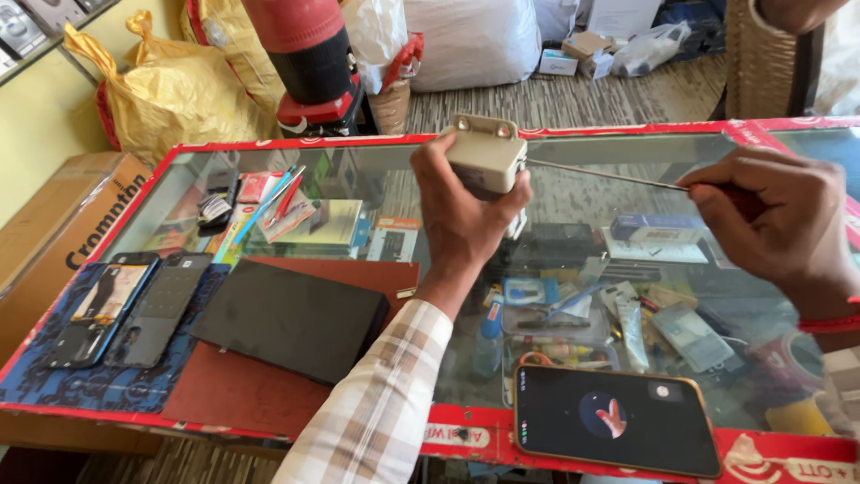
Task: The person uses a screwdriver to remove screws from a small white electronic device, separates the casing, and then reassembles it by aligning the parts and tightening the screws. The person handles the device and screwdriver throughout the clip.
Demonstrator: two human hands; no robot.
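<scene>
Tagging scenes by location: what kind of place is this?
Likely a small phone or electronics repair shop: a glass-topped counter over small parts, phones laid out on it, and a screwdriver working a beige device.

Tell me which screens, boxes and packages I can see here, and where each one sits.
Phone: near counter edge, orange rim, lit dark screen.
Two phones: left, on blue mat, dark.
Black tablet: centre-left, lying flat.
Cardboard box: far left, brown.
Yellow bag: behind counter, bulging.
</scene>
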